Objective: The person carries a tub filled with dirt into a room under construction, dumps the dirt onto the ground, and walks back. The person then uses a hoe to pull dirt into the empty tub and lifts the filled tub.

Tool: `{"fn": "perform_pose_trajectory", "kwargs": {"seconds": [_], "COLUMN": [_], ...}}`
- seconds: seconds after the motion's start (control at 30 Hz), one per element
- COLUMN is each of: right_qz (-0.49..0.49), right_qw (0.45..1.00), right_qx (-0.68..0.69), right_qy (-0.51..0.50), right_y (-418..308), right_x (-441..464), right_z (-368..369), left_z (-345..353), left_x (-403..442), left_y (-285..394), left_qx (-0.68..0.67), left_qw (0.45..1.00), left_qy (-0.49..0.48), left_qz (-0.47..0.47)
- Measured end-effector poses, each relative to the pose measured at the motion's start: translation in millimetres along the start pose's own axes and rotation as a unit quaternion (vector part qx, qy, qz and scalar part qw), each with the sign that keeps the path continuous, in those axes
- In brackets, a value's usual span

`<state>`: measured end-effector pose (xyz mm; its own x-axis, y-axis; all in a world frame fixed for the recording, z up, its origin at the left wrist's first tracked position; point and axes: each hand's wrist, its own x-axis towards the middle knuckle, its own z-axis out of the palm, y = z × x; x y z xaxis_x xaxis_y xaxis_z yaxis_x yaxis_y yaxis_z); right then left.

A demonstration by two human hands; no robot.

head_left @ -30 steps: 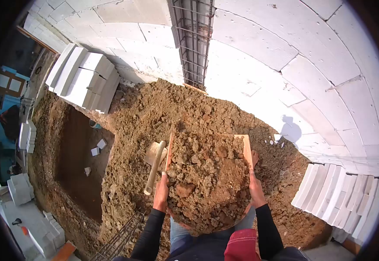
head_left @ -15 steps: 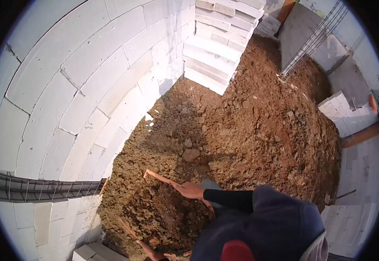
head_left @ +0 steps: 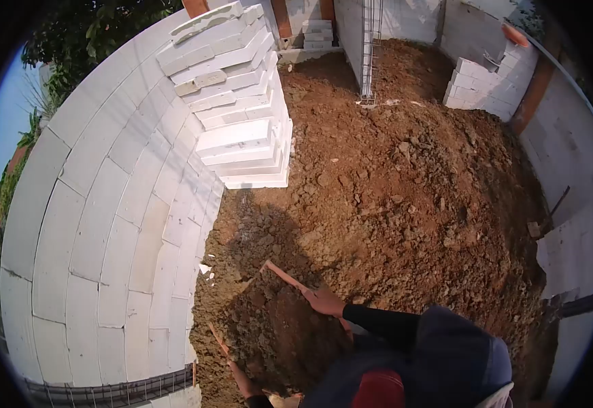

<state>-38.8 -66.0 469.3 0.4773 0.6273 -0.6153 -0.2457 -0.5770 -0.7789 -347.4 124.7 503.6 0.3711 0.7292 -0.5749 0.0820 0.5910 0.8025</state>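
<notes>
A load of dark brown soil (head_left: 269,323) lies between two reddish wooden bars, low in the head view. My right hand (head_left: 325,302) is closed around the upper wooden bar (head_left: 284,274), whose far end sticks out past my fingers. Lower down, my left hand (head_left: 241,378) is wrapped round the other wooden bar (head_left: 219,338); my fingers there are partly hidden. Both forearms wear black sleeves. Whatever supports the soil beneath is covered, so I cannot tell its kind. Part of a dark shirt (head_left: 439,347) and something red (head_left: 379,389) fill the bottom.
A white block wall (head_left: 116,238) runs along the left, with a stack of white blocks (head_left: 242,146) against it. Rough, lumpy earth (head_left: 405,190) covers the ground ahead and right. A steel rebar column (head_left: 368,54) rises at the back; a low block wall (head_left: 483,85) stands back right.
My view has tilted up and turned, so the block stack appears further left and lower and more background shows. Both hands keep their grip on the bars and appear slightly further right.
</notes>
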Motion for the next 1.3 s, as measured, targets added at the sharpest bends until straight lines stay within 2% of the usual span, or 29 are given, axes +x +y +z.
{"fn": "perform_pose_trajectory", "kwargs": {"seconds": [0.07, 0.13, 0.23, 0.27, 0.37, 0.4, 0.5, 0.53, 0.57, 0.67, 0.77, 0.8, 0.9, 0.93, 1.03, 1.07, 1.1, 1.2, 1.3], "right_qz": [-0.001, -0.007, 0.039, 0.015, 0.058, 0.074, 0.096, 0.135, 0.131, 0.114, 0.175, 0.148, 0.105, 0.123, 0.157, 0.122, 0.173, 0.105, 0.100], "right_qw": [0.999, 0.996, 0.991, 0.986, 0.979, 0.972, 0.936, 0.946, 0.941, 0.925, 0.917, 0.923, 0.895, 0.922, 0.935, 0.920, 0.911, 0.907, 0.897], "right_qx": [0.003, 0.027, 0.028, 0.042, 0.033, 0.059, 0.074, 0.085, 0.075, 0.057, 0.053, 0.041, 0.068, 0.079, 0.065, 0.052, 0.076, 0.086, 0.094], "right_qy": [0.045, 0.082, 0.123, 0.161, 0.193, 0.215, 0.332, 0.283, 0.301, 0.357, 0.353, 0.352, 0.427, 0.360, 0.310, 0.368, 0.367, 0.398, 0.420], "right_y": [-5, 0, 9, 8, 19, 26, 23, 11, 11, 23, 4, 9, -2, 6, -75, -39, -54, -91, -106], "right_x": [-18, -30, -56, -70, -87, -84, -89, -98, -89, -58, -27, -14, 31, 52, 57, 90, 97, 116, 146], "right_z": [-28, -70, -111, -120, -157, -165, -189, -206, -215, -247, -290, -301, -331, -353, -394, -400, -412, -445, -481], "left_z": [28, 54, 131, 147, 185, 201, 267, 287, 309, 380, 430, 442, 487, 507, 548, 568, 579, 624, 680], "left_x": [18, 42, 16, 22, 57, 58, 68, 68, 72, 83, 146, 168, 213, 225, 272, 271, 280, 333, 350], "left_y": [5, 3, 42, 41, 28, 28, 31, 36, 44, 62, 49, 48, 61, 70, 86, 99, 104, 107, 127], "left_qx": [0.059, 0.046, 0.067, 0.078, 0.069, 0.092, 0.143, 0.151, 0.160, 0.285, 0.318, 0.303, 0.316, 0.298, 0.224, 0.263, 0.261, 0.253, 0.204], "left_qw": [0.997, 0.997, 0.984, 0.983, 0.968, 0.966, 0.955, 0.951, 0.947, 0.929, 0.917, 0.913, 0.899, 0.904, 0.898, 0.897, 0.895, 0.892, 0.882], "left_qy": [0.042, -0.050, -0.165, -0.162, -0.240, -0.240, -0.250, -0.256, -0.265, -0.210, -0.212, -0.248, -0.263, -0.266, -0.340, -0.339, -0.346, -0.363, -0.414], "left_qz": [-0.010, 0.030, 0.021, 0.020, -0.022, -0.032, -0.065, -0.079, -0.091, -0.109, -0.116, -0.116, -0.152, -0.151, -0.166, -0.109, -0.106, -0.093, -0.098]}}
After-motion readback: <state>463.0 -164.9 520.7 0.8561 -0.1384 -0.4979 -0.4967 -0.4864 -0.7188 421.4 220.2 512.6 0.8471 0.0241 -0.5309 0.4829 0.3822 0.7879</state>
